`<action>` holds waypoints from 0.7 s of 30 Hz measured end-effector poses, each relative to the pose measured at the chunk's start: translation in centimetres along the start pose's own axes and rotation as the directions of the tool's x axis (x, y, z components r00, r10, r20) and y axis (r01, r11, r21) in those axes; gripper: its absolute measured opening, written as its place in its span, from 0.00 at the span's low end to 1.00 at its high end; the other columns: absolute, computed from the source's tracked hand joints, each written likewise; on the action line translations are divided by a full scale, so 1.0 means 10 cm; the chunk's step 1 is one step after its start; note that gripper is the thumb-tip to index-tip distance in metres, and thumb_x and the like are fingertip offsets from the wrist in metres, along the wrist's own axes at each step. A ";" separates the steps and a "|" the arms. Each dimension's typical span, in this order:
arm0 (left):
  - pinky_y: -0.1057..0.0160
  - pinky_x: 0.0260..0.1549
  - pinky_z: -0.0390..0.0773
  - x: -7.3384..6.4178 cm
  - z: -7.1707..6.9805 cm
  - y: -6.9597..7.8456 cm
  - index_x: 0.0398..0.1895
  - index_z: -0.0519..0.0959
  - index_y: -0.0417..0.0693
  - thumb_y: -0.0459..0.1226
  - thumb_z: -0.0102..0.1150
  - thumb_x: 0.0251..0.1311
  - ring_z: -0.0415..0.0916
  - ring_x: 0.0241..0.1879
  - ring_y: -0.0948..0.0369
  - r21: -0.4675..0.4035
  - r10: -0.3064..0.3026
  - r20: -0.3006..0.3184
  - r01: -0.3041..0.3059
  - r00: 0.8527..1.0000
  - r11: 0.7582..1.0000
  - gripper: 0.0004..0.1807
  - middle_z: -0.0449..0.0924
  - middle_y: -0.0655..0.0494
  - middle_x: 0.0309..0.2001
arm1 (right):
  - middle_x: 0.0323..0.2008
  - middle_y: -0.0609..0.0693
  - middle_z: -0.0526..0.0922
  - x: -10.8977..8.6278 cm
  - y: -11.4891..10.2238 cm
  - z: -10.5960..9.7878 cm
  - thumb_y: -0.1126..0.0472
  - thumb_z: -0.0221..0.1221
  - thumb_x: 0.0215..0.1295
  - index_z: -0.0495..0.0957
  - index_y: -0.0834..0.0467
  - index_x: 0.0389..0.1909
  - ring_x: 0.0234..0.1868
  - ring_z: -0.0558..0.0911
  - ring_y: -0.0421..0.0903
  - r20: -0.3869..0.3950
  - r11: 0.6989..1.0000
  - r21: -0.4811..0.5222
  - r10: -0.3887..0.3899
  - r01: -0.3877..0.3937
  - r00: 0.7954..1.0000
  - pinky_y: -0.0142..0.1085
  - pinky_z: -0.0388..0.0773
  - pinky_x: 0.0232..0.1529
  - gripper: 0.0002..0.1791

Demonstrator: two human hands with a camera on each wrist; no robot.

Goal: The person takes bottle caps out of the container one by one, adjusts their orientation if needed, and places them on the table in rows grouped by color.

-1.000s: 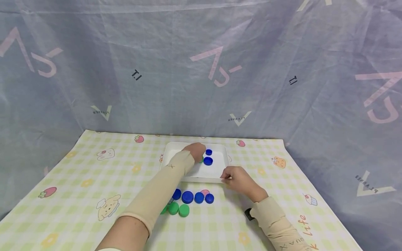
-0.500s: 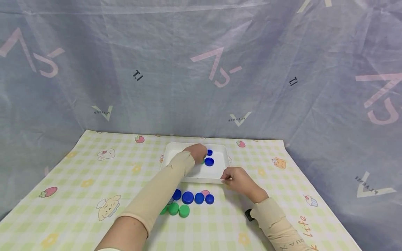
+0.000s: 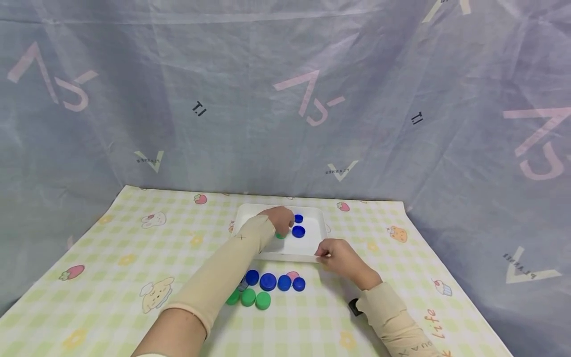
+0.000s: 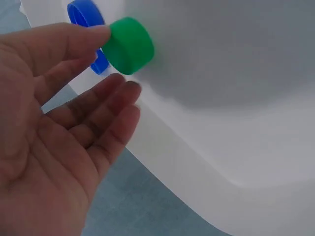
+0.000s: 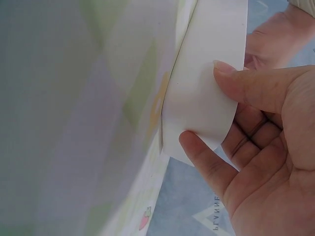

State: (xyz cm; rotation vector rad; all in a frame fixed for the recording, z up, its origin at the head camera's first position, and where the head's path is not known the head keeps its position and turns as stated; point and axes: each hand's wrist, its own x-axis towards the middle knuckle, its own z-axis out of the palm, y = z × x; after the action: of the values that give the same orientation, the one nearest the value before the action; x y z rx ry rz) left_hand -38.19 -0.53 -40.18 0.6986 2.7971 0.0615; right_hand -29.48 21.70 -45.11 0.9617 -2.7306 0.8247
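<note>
My left hand point(image 3: 280, 219) reaches into the shallow white tray point(image 3: 290, 257). In the left wrist view, its thumb and index finger pinch the edge of a green bottle cap point(image 4: 129, 45) low over the tray floor; the other fingers stay loosely bent. Beside it is a blue bottle cap point(image 4: 87, 14), partly behind the thumb. The head view has two blue caps in the tray, the nearer one point(image 3: 298, 231) and a smaller one point(image 3: 299, 218) behind it. My right hand point(image 3: 339, 257) grips the tray's near right corner, thumb point(image 5: 225, 81) against the outer wall.
In front of the tray, a row of blue caps point(image 3: 268, 282) lies on the checked tablecloth point(image 3: 200, 238). Nearer still are green caps point(image 3: 248, 297), and the left sleeve point(image 3: 223, 267) crosses over the left end of both rows. A grey cloth point(image 3: 267, 124) hangs behind the table.
The green cap under my left hand has shifted slightly left and nearer. My right hand keeps its hold on the tray corner. The view has tilted slightly.
</note>
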 end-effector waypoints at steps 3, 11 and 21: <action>0.66 0.21 0.60 0.02 0.05 0.00 0.16 0.68 0.52 0.23 0.53 0.51 0.56 0.22 0.64 0.021 0.012 0.016 -0.013 1.000 1.000 0.16 0.62 0.61 0.19 | 0.28 0.42 0.84 0.00 -0.01 0.00 0.72 0.67 0.57 0.84 0.54 0.26 0.30 0.82 0.36 0.003 1.000 0.010 -0.003 0.003 1.000 0.30 0.79 0.33 0.10; 0.67 0.17 0.54 -0.02 -0.07 0.00 0.11 0.63 0.54 0.23 0.52 0.53 0.51 0.17 0.64 0.001 0.058 -0.044 -0.058 0.997 0.998 0.21 0.56 0.62 0.14 | 0.27 0.41 0.83 0.01 -0.01 0.00 0.71 0.68 0.56 0.84 0.53 0.25 0.30 0.81 0.35 -0.012 1.000 -0.020 -0.011 0.011 1.000 0.31 0.79 0.34 0.10; 0.62 0.42 0.78 -0.63 -0.60 0.24 0.47 0.84 0.50 0.33 0.62 0.61 0.76 0.39 0.63 -0.059 0.212 -0.167 -0.224 0.963 0.973 0.12 0.82 0.58 0.45 | 0.26 0.41 0.83 -0.01 -0.02 0.01 0.72 0.67 0.56 0.84 0.53 0.25 0.28 0.80 0.35 -0.023 1.000 -0.025 -0.013 0.013 1.000 0.31 0.79 0.32 0.10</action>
State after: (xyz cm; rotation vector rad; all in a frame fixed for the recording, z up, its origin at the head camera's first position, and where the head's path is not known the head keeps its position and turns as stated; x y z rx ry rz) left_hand -33.28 -1.19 -32.65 1.0221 2.8355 0.2767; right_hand -29.27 21.60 -45.09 0.9576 -2.7054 0.7931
